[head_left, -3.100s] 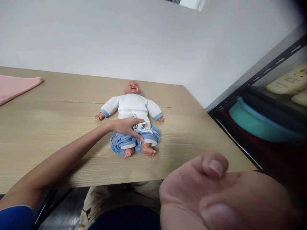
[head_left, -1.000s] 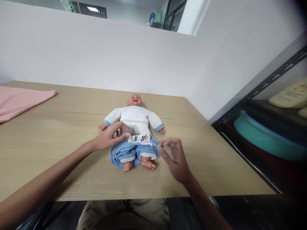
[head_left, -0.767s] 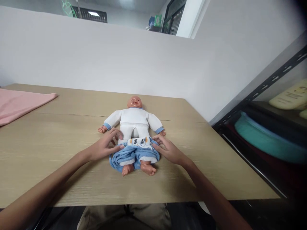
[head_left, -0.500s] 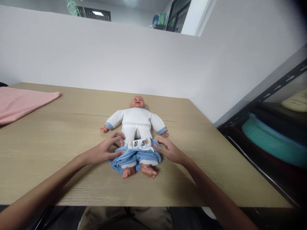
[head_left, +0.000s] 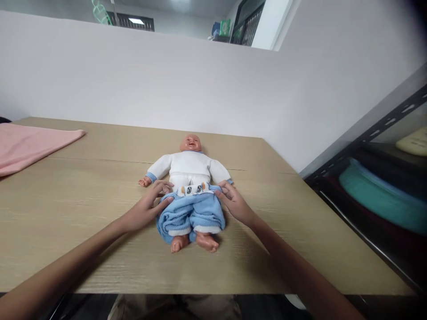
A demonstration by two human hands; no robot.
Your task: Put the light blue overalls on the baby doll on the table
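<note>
A baby doll (head_left: 190, 163) in a white top with blue cuffs lies on its back, feet toward me. Blue terry pants (head_left: 190, 211) with white leg hems cover its legs up to the thighs, and both feet stick out below. The white waistband (head_left: 195, 190) carries a printed face. My left hand (head_left: 151, 206) pinches the waistband at its left end, thumb on the blue cloth. At the other end, my right hand (head_left: 235, 204) grips the waistband between thumb and fingers. Some fingertips are hidden behind the cloth.
The doll lies on a wooden table (head_left: 110, 191) against a white wall (head_left: 150, 80). A pink cloth (head_left: 30, 146) is spread at the far left. On the right, a dark shelf rack (head_left: 373, 129) holds a teal basin (head_left: 380, 200).
Both hands have moved up the doll's legs, drawing the waistband from about the knees to the upper thighs. The blue cloth is less bunched, and more of the white leggings is covered.
</note>
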